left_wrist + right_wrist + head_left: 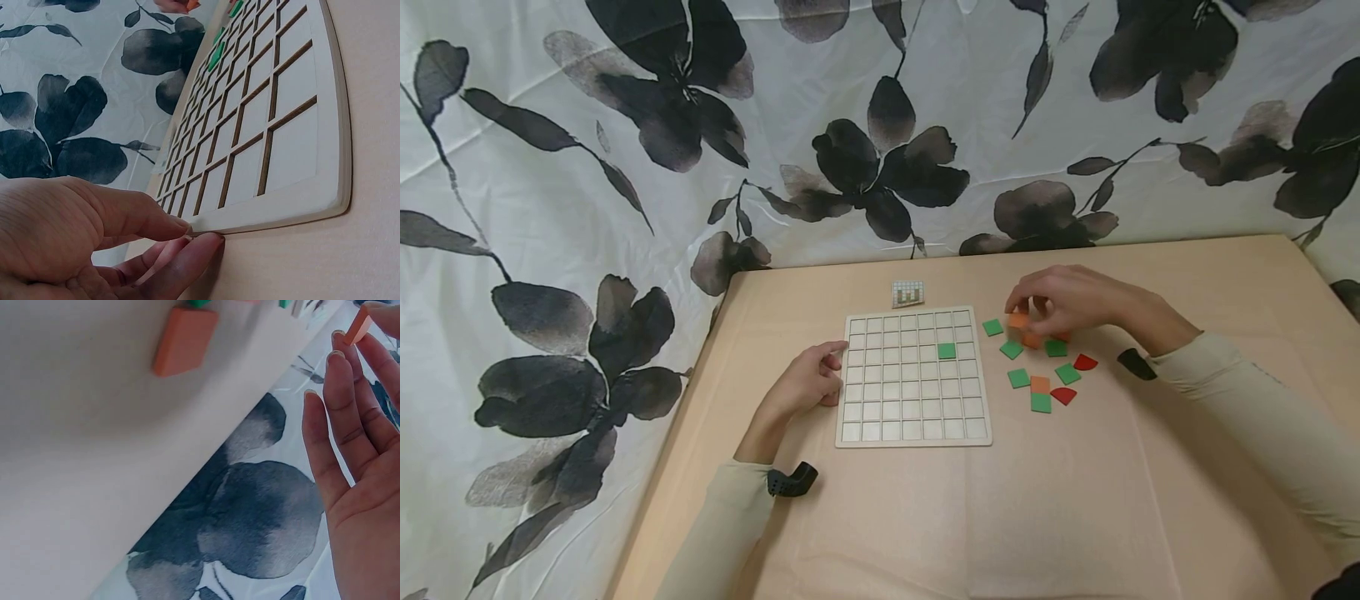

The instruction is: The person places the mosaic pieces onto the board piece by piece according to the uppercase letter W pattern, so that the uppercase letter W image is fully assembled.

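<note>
A white grid board [913,377] lies on the table, with one green square tile [947,351] on a cell toward its upper right. At the board's left edge is my left hand [808,379]; in the left wrist view its thumb and fingertips pinch the board's rim [262,220]. Over the loose tiles to the right of the board, my right hand [1075,298] pinches a small orange tile [357,325] between thumb and fingers, raised off the table. Another orange tile [185,340] lies on the table below it. My right hand partly hides some tiles in the head view.
Several green tiles [1018,378], orange tiles [1040,384] and red wedge-shaped pieces [1063,395] lie scattered to the board's right. A small pattern card [908,293] is behind the board. Floral cloth [850,125] hangs along the table's back and left edges.
</note>
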{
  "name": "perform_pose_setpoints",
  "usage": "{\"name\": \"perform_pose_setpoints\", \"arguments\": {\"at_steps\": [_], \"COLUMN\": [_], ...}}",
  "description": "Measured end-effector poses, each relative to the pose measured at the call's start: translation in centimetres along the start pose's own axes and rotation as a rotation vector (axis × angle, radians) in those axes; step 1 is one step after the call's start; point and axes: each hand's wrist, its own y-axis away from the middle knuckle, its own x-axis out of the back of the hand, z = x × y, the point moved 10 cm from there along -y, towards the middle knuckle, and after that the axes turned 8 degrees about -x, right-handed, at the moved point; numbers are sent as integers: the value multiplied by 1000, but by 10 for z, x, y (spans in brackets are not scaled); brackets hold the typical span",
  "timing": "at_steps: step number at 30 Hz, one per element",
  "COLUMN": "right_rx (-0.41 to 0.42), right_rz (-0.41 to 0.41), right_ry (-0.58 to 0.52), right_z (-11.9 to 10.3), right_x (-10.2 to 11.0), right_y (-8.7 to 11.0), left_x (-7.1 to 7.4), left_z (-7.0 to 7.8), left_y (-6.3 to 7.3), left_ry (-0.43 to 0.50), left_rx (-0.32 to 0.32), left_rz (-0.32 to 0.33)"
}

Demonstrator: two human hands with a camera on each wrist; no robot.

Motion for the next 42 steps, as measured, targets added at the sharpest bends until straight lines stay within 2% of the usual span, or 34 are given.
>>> {"name": "perform_pose_setpoints", "arguments": {"at_steps": [13, 22, 30, 42], "right_rx": [60, 109, 148, 216], "right_rz": [-17, -3, -23, -2], "right_ry": [-53, -22, -19, -22], "right_z": [-26, -40, -54, -69], "right_x": [1, 0, -5, -15], "right_y": [-2, -7, -12, -22], "left_x": [-1, -1, 0, 0], "left_z": [2, 2, 2, 2], "left_y": [1, -1, -1, -1], "left_ry": [12, 22, 27, -2], "left_rx": [1, 3, 0, -1], "left_rz": [-2, 0, 3, 16]}}
